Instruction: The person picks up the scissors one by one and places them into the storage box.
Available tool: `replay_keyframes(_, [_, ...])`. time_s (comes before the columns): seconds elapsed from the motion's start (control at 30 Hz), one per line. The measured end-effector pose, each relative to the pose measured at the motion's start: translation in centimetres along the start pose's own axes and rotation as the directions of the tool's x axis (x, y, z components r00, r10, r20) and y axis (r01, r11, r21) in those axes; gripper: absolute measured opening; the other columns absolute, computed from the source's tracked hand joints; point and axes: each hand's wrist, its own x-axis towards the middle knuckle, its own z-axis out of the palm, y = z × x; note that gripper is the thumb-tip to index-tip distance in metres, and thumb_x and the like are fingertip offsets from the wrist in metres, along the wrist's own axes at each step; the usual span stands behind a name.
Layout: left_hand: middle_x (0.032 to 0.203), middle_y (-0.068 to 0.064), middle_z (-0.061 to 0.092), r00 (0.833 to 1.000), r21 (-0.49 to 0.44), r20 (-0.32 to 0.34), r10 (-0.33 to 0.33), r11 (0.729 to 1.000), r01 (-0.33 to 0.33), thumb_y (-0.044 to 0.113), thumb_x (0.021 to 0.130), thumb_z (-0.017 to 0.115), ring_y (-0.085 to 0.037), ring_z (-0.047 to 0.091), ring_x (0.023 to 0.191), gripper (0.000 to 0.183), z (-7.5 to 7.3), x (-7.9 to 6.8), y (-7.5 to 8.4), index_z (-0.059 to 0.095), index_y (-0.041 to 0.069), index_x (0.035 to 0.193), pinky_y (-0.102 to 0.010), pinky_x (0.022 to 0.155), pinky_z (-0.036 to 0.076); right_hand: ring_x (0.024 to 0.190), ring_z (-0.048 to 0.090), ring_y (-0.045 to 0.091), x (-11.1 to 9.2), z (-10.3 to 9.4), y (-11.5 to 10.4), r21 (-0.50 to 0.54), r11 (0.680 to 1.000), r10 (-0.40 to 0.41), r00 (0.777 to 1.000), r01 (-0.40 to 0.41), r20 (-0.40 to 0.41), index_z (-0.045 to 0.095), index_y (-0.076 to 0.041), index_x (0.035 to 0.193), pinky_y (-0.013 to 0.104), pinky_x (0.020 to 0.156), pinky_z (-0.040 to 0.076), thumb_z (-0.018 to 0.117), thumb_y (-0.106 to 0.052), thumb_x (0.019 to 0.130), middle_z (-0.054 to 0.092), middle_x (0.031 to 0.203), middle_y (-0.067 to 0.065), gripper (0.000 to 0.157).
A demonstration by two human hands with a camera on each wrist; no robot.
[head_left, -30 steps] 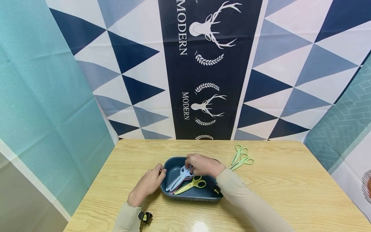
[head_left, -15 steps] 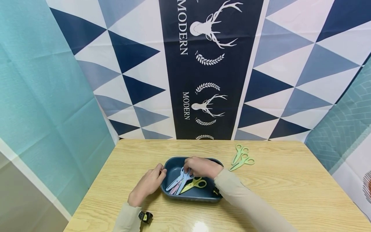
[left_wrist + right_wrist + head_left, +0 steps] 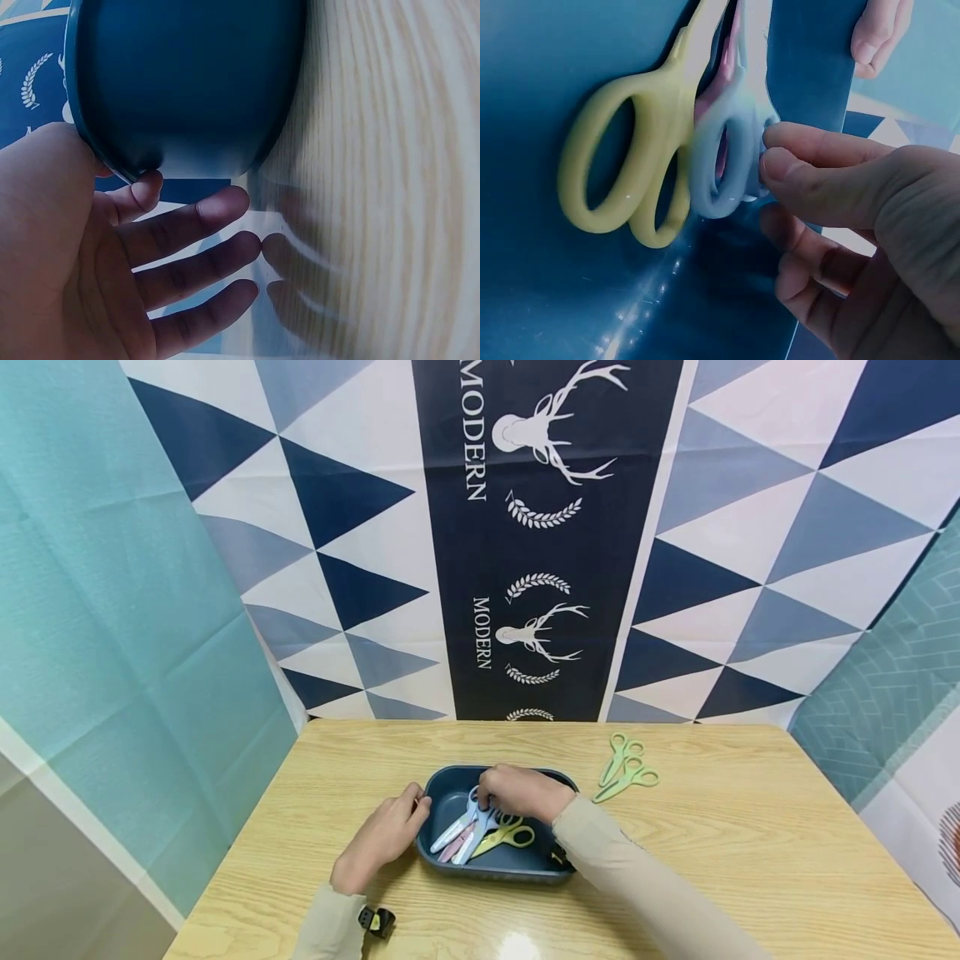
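A dark blue rectangular basin point(image 3: 498, 875) stands on the table, holding several pairs of scissors. My right hand point(image 3: 525, 792) reaches into it, thumb and index finger pinching the handle of light blue scissors point(image 3: 472, 843), whose ring point(image 3: 739, 142) shows in the right wrist view. Beside these lie another light blue pair point(image 3: 452, 835), pink scissors point(image 3: 457, 845) partly covered between them, and yellow scissors point(image 3: 517, 835) on the right. At the basin's left end my left hand point(image 3: 386, 831) pinches the rim with thumb and index finger; its other fingers point(image 3: 199, 266) extend below.
Two green pairs of scissors point(image 3: 622, 772) lie on the wooden table point(image 3: 720, 827), right of the basin and toward the back. A patterned cloth wall point(image 3: 375, 610) rises behind the table's far edge. A small black device point(image 3: 377, 922) is strapped to the left wrist.
The blades of the held light blue scissors have swung right, across the yellow pair, and apart from the other light blue pair. More of the pink scissors shows. My left hand stays put.
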Motion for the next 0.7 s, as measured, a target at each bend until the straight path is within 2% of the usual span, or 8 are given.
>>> replay_keyframes(0.2, [0.066,0.004,0.046,1.0,-0.007,-0.001,0.005,1.0,-0.005,0.033,0.111,0.044,-0.01,0.046,0.058,0.023,0.0,0.0,0.1,0.053,0.017,0.097,-0.026,0.057,0.037,0.09,0.066,0.007,-0.1,0.0,-0.1,0.014,0.999,0.033,0.999,-0.033,0.013,0.082,-0.012,0.1,0.022,0.077,0.055,0.066,0.001,0.096,0.076,0.108,0.0,0.022])
replay_keyframes(0.5, [0.067,0.003,0.045,1.0,-0.014,0.003,0.003,1.0,-0.002,0.034,0.111,0.043,-0.01,0.046,0.06,0.023,0.0,0.0,0.0,0.052,0.017,0.098,-0.027,0.058,0.037,0.087,0.063,0.006,-0.1,-0.8,-0.4,0.002,1.0,-0.007,1.0,0.007,0.009,0.08,-0.011,0.105,0.022,0.075,0.053,0.065,0.004,0.094,0.075,0.107,0.002,0.024])
replay_keyframes(0.7, [0.068,0.003,0.045,1.0,-0.019,0.01,-0.003,1.0,0.004,0.034,0.111,0.043,-0.011,0.046,0.061,0.023,0.1,0.0,0.0,0.052,0.017,0.099,-0.027,0.058,0.037,0.088,0.062,0.01,-0.2,-1.6,-1.0,0.006,1.0,0.024,1.0,-0.024,0.003,0.078,-0.01,0.11,0.026,0.077,0.054,0.069,0.003,0.092,0.072,0.109,0.005,0.024])
